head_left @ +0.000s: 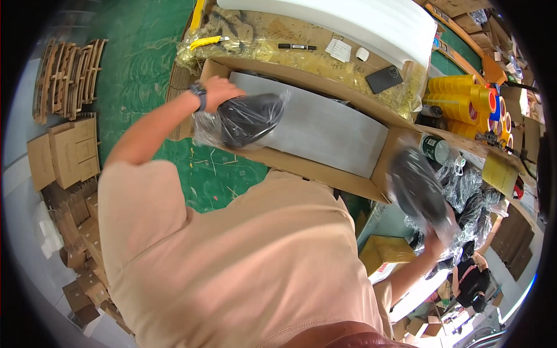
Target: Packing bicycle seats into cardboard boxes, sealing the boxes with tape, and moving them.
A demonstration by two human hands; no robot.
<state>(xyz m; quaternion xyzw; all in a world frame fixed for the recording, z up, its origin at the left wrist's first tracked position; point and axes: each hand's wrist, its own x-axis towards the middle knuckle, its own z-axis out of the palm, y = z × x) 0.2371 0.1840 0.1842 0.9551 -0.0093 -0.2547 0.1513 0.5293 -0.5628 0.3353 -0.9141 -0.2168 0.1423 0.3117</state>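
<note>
1. Closest of all is a peach shirt [249, 261], worn by the person doing the work.

2. Past the shirt is a long brown box [318, 168]. Its top is open. One flat grey piece [331, 130] lies inside and covers much of the bottom.

3. On the left, the left hand [221, 91] has its fingers closed on the left bag [250, 119]. That bag is clear, with a dark lump in it. It is over the left end of the box and covers part of the near wall. I cannot tell if it touches the grey piece.

4. On the right, the right hand [440, 233] grips the low end of the right bag [415, 180]. This one is clear and dark too, but blurry. It is just past the right end of the box, not down inside it.

5. Work looks part way done to me. The grey piece is in. Both bags are in the hands, so neither has been set down and let go. The box has not been shut.

6. Behind the box is a brown tabletop [290, 28]. On it are a yellow cutter [205, 42], a black marker [297, 46] and a dark phone [384, 79]. A big white slab [354, 23] is at the far side.

7. Rolls of yellow tape [455, 106] sit off to the right. More clear bags [467, 188] are piled near the right hand.
</note>
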